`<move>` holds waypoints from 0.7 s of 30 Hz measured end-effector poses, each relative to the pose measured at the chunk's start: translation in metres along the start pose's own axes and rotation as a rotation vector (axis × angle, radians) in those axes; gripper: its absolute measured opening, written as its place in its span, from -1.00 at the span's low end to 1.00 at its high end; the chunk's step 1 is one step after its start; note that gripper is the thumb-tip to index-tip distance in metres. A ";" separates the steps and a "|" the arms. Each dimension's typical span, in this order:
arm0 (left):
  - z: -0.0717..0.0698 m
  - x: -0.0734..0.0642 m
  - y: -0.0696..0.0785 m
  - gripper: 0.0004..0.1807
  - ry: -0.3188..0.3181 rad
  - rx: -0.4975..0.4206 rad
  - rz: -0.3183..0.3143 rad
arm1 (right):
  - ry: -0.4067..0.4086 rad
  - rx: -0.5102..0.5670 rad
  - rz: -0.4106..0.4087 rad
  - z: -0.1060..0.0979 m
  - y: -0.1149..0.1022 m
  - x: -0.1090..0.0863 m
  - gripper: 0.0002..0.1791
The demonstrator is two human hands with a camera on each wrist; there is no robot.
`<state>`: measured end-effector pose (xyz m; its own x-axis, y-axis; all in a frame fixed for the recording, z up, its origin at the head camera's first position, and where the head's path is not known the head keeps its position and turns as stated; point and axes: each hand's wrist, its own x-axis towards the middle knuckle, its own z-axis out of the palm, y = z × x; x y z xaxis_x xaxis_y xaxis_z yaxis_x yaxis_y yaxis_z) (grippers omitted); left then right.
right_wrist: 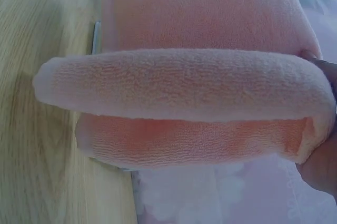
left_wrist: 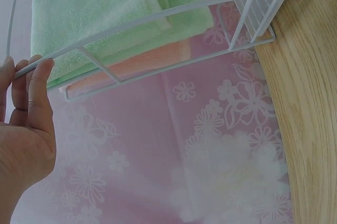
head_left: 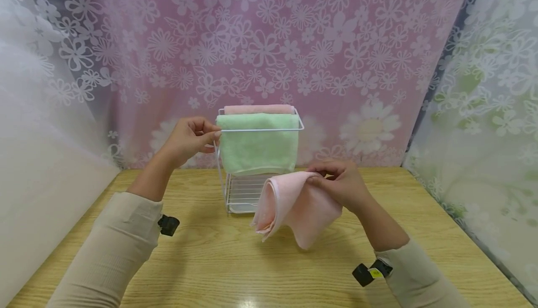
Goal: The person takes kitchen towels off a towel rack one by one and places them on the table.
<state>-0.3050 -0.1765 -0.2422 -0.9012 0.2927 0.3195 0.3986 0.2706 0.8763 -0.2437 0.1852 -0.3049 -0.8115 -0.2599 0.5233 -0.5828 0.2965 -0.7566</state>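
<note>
A white wire rack point(head_left: 227, 186) stands on the table with a green towel point(head_left: 258, 144) and, behind it, a pink towel point(head_left: 258, 109) hung over its upper bars. My left hand point(head_left: 189, 140) grips the rack's top left corner between thumb and fingers; the left wrist view shows the same hand point(left_wrist: 29, 113) pinching the white wire. In front of the rack's right side, my right hand point(head_left: 338, 184) pinches a second pink towel point(head_left: 298, 205) by its upper edge. This towel hangs folded and loose above the table. Close up in the right wrist view, the pink cloth point(right_wrist: 184, 84) hides most of the fingers.
The rack's lower shelf point(head_left: 245, 191) has wire slats above a white tray. Beneath everything is a wood-grain table point(head_left: 210, 270). A pink flowered curtain point(head_left: 269, 42) hangs close behind the rack, with pale sheets on the left point(head_left: 50, 158) and right point(head_left: 483, 158).
</note>
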 end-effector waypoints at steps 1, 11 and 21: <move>0.000 0.000 0.000 -0.72 0.000 -0.001 -0.001 | 0.003 -0.007 0.008 -0.001 0.001 -0.001 -0.88; 0.000 -0.001 0.001 -0.70 -0.001 -0.003 -0.007 | 0.011 -0.080 0.115 -0.012 0.013 -0.012 -0.81; 0.001 0.000 0.001 -0.71 0.005 0.003 -0.001 | 0.011 -0.116 0.155 -0.027 0.025 -0.019 -0.77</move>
<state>-0.3042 -0.1758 -0.2422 -0.9024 0.2882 0.3203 0.3983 0.2739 0.8754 -0.2439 0.2227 -0.3235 -0.8919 -0.1934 0.4088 -0.4514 0.4360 -0.7785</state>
